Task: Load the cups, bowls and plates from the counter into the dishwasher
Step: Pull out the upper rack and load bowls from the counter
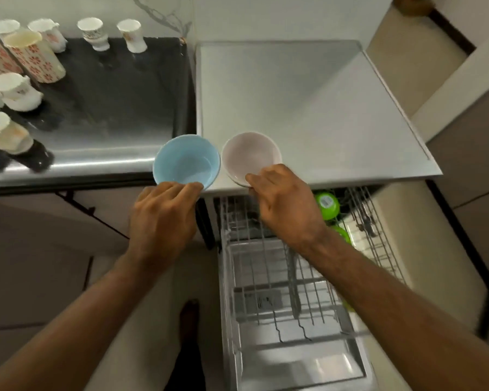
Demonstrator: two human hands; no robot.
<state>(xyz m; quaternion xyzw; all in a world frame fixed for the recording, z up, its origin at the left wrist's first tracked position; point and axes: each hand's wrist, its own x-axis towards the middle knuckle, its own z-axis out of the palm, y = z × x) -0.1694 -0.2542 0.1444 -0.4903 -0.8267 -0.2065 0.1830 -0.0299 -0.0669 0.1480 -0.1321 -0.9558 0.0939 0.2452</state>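
Note:
My left hand (164, 210) grips the near rim of a light blue bowl (186, 162), held over the front edge of the dark counter (119, 108). My right hand (285, 204) grips the near rim of a pale pink bowl (250, 155) at the front edge of the white dishwasher top (308, 103). Below them the dishwasher's wire rack (288, 292) is pulled out. Two green bowls (326, 204) sit at the rack's back right. Several white cups (93, 32) and flower-patterned tumblers (31, 55) stand on the counter's left and back.
The open dishwasher door (308, 362) lies below the rack. A bare foot (188, 314) stands on the tiled floor left of it. A wall and step edge run along the right side.

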